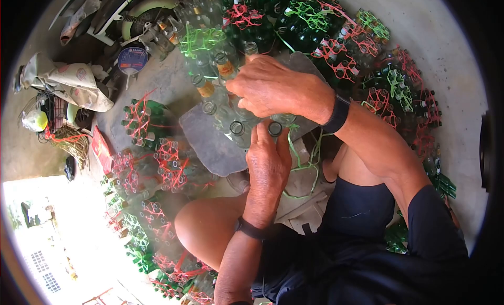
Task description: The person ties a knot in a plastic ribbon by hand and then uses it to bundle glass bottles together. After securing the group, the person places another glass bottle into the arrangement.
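Note:
A cluster of clear glass bottles stands upright on a grey stone slab (207,142); some have orange-and-gold labels. My left hand (268,158) is at the near side of the cluster, its fingers and thumb around the neck of a clear glass bottle (274,128). Just left of those fingers is another clear bottle (237,129). Over the middle of the cluster, my right hand (278,87) is closed with the fingers curled down, beside a labelled bottle (226,67). Whatever it grips is hidden. A loose green plastic strip (315,171) hangs near my knees.
Bundles of green bottles (310,21) tied with red and green strips line the back and right. More tied bundles (173,163) stand at the left. A fan (149,16), a blue round hand fan (132,59) and sacks (79,87) lie toward the upper left.

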A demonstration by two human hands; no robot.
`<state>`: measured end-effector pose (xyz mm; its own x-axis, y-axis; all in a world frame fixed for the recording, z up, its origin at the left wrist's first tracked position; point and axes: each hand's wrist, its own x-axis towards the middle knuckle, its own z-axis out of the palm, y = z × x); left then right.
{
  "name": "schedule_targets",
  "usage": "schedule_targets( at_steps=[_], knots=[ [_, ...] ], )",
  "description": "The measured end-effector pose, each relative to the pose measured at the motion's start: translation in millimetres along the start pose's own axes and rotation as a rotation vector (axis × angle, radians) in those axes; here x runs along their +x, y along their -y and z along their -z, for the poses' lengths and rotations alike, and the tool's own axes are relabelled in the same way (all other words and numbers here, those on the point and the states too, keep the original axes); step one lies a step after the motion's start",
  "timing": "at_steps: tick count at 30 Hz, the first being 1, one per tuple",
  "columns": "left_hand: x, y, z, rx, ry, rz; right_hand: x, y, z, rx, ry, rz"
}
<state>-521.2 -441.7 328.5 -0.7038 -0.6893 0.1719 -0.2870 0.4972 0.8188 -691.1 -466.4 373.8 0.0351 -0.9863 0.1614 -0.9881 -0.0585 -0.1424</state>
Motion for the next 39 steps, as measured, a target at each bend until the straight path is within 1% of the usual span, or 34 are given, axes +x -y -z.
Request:
schedule_targets(
  at_steps=[1, 2, 3, 5, 6, 7, 9, 11, 13, 15, 17, 18, 20, 21, 22, 23, 26, 27, 28, 30, 32, 34, 36, 37, 38, 39],
  knots=[
    [0.0, -2.0, 1.8, -0.025, 0.054, 0.06, -0.3, -1.0, -0.1, 0.003, -0.01, 0.012],
    [0.0, -2.1, 1.7, -0.025, 0.054, 0.06, -1.1, -1.9, -0.1, 0.006, -0.02, 0.023],
    [0.0, -2.2, 1.4, -0.023, 0.05, 0.057, -2.9, -2.8, -2.1, 0.006, -0.02, 0.023],
    [-0.2, -0.6, -0.2, -0.021, 0.045, 0.053, -6.0, -3.7, -7.4, 0.006, -0.134, 0.061],
    [-0.3, 2.3, -2.3, -0.008, -0.003, -0.003, -5.3, -1.1, -5.0, 0.007, -0.134, 0.062],
    [-0.1, 4.4, -4.0, 0.006, -0.051, -0.06, -4.8, 2.1, -2.7, 0.014, -0.109, 0.022],
    [0.5, 6.8, -5.6, 0.009, -0.063, -0.07, -3.6, 7.6, 5.0, 0.023, -0.081, -0.021],
    [0.9, 6.2, -4.5, 0.014, -0.073, -0.085, -2.1, 11.5, 14.6, 0.01, 0.064, -0.075],
    [0.4, 3.2, -1.9, 0.008, -0.041, -0.031, -3.8, 13.1, 16.3, 0.004, 0.06, -0.077],
    [0.8, 4.2, -3.0, 0.007, -0.05, -0.035, -4.3, 14.2, 20.1, -0.001, 0.058, -0.079],
    [0.0, 5.4, -4.8, 0.004, -0.054, -0.04, -3.6, 15.5, 26.4, -0.007, 0.124, -0.108],
    [-0.1, 6.1, -5.2, -0.005, -0.057, -0.029, -3.8, 15.0, 25.4, -0.007, 0.124, -0.111],
    [-0.2, 4.2, -3.7, -0.014, -0.054, -0.023, -5.2, 13.0, 19.2, 0.018, 0.076, -0.1],
    [-0.2, 0.7, -1.3, -0.019, -0.008, 0.042, -6.4, 11.2, 12.5, 0.017, 0.075, -0.106],
    [-0.1, -1.6, 0.3, -0.024, 0.038, 0.106, -7.3, 9.2, 5.2, 0.025, -0.095, -0.053],
    [-0.1, -2.3, 0.8, -0.025, 0.043, 0.102, -8.5, 6.8, -0.5, 0.031, -0.265, 0.0],
    [0.0, -1.8, 0.3, -0.066, 0.036, 0.094, -9.7, 10.4, 1.4, 0.028, -0.212, -0.037],
    [-0.3, 3.8, -1.8, -0.019, -0.019, 0.025, -16.2, 8.0, -10.4, 0.054, -0.371, 0.034],
    [-0.4, 7.5, -4.4, 0.02, -0.067, -0.046, -20.7, 8.4, -15.0, 0.039, -0.368, 0.006],
    [-0.7, 9.3, -6.4, -0.042, -0.045, 0.027, -25.7, 10.4, -23.0, -0.055, -0.651, 0.098],
    [-0.9, 14.3, -8.0, -0.026, -0.053, -0.003, -25.8, 15.4, -27.7, -0.149, -0.526, 0.009],
    [-0.1, 8.4, -4.0, -0.005, -0.001, 0.112, -26.3, 17.7, -24.2, -0.158, -0.485, -0.001],
    [1.7, -2.8, -2.1, -0.03, 0.039, 0.223, -24.0, 20.9, -29.5, -0.171, -0.652, -0.016],
    [0.0, 22.7, -5.2, -0.023, 0.02, 0.067, -19.6, 21.8, -33.1, -0.168, -0.596, -0.044],
    [1.5, 36.1, -8.2, 0.077, 0.004, 0.001, -14.7, 22.3, -37.6, -0.162, -0.544, -0.07],
    [1.2, 30.9, -6.4, 0.039, 0.013, 0.003, -10.0, 23.5, -43.3, -0.126, -0.597, -0.086]
  ],
)
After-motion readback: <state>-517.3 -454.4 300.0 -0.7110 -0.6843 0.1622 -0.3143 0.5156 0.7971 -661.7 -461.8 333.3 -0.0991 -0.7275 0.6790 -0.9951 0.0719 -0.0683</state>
